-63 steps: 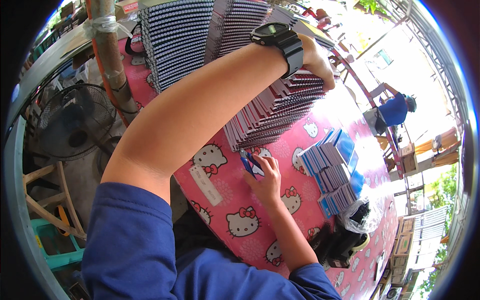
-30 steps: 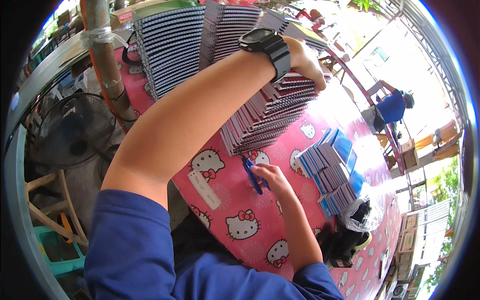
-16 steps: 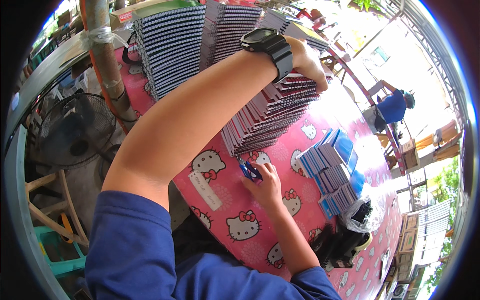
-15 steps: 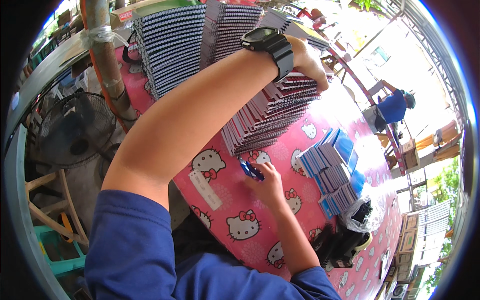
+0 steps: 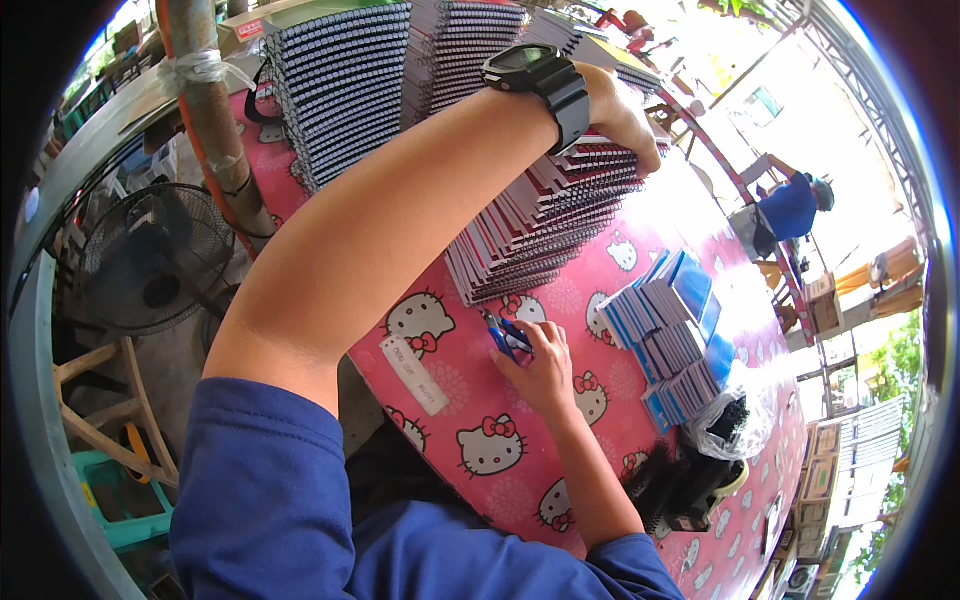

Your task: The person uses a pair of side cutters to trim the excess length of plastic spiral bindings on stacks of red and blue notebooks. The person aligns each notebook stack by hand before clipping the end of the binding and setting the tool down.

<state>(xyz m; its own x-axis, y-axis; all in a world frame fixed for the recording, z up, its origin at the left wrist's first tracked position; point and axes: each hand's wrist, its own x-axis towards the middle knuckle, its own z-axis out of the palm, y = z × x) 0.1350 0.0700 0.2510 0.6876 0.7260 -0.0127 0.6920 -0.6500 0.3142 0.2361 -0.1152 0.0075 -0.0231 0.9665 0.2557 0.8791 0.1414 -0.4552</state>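
A tall, slanting stack of spiral notebooks (image 5: 535, 225) with red, white and dark edges stands on the pink table. My left hand (image 5: 622, 118), wearing a black watch (image 5: 545, 85), reaches across and curls its fingers over the stack's far right end. Near the stack's closest corner, my right hand (image 5: 543, 365) holds small blue-handled pliers (image 5: 511, 340). Their handles are spread, and the metal tip points at the lowest coils; whether it touches the wire I cannot tell. A pale ruler-like strip (image 5: 415, 376) lies left of the pliers.
Blue-covered booklets (image 5: 665, 340) are stacked at right, with a plastic bag (image 5: 725, 425) and a black object (image 5: 690, 490) nearer me. Taller piles of coil-bound notebooks (image 5: 345, 95) rise behind my left arm. A rusty post (image 5: 210, 120) and a fan (image 5: 155, 255) stand left.
My right hand has shifted slightly and turned, and the pliers' handles now show wider apart. My left hand keeps its place at the stack's end.
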